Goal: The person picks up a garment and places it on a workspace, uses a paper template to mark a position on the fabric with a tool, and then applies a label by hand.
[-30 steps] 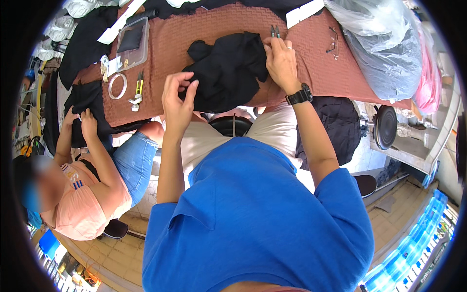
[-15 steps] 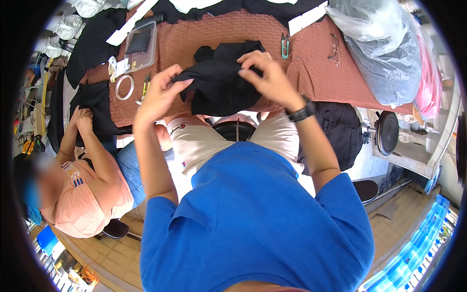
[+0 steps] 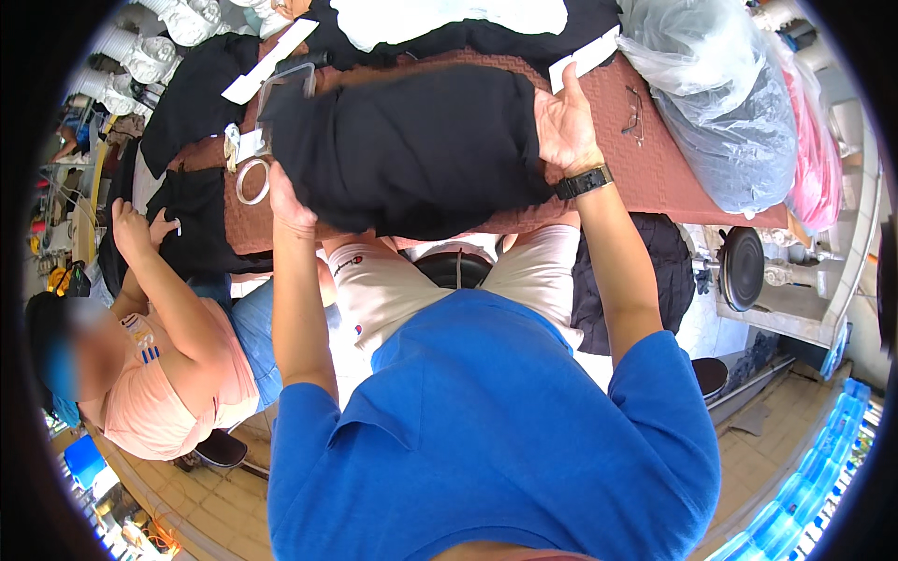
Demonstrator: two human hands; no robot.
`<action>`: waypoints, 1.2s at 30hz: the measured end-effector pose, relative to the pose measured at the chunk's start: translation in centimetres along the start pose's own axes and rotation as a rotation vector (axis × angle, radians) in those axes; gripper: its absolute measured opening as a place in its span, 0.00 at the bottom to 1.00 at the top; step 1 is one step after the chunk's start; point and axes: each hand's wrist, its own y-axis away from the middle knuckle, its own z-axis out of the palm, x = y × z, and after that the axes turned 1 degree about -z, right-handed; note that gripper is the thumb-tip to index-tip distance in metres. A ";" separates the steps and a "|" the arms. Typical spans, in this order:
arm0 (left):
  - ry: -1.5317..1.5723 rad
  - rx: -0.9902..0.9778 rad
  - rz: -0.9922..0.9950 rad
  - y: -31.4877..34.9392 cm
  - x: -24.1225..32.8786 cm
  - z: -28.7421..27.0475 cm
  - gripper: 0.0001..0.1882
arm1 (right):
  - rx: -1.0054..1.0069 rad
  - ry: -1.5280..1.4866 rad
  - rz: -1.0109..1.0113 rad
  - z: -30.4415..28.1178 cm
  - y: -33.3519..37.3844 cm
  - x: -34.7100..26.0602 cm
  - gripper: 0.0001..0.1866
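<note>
A black garment (image 3: 412, 145) is stretched wide between my two hands above the near part of the table. My left hand (image 3: 290, 198) grips its lower left end, with most of the fingers hidden by the dark fabric. At the right end, my right hand (image 3: 564, 131) holds the edge; its palm and raised thumb show, while the other fingers are partly behind or inside the cloth. The garment looks slightly blurred at its left side. A dark watch is on my right wrist.
The table has a reddish-brown cloth (image 3: 678, 178). A white ring-shaped roll (image 3: 253, 181) and a partly covered clear plastic box (image 3: 297, 79) lie left. Eyeglasses (image 3: 635, 114) and a large filled plastic bag (image 3: 720, 122) are right. A co-worker (image 3: 182, 360) handles black fabric at left.
The garment, bunched up before, is now lifted and spread wide. My hands have moved apart to its two ends. It now hides the green-handled snips and much of the box.
</note>
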 end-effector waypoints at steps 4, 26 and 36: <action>0.120 -0.277 -0.225 2.2 -0.4 1.2 0.47 | 0.417 0.507 -0.038 -2.9 1.9 2.4 0.21; -0.533 0.115 0.912 7.5 13.9 6.7 0.13 | 0.567 0.790 -0.593 10.4 7.3 -9.6 0.19; -0.552 -0.291 0.602 -0.9 16.7 10.6 0.25 | 0.428 1.071 -0.664 5.4 2.9 -17.4 0.12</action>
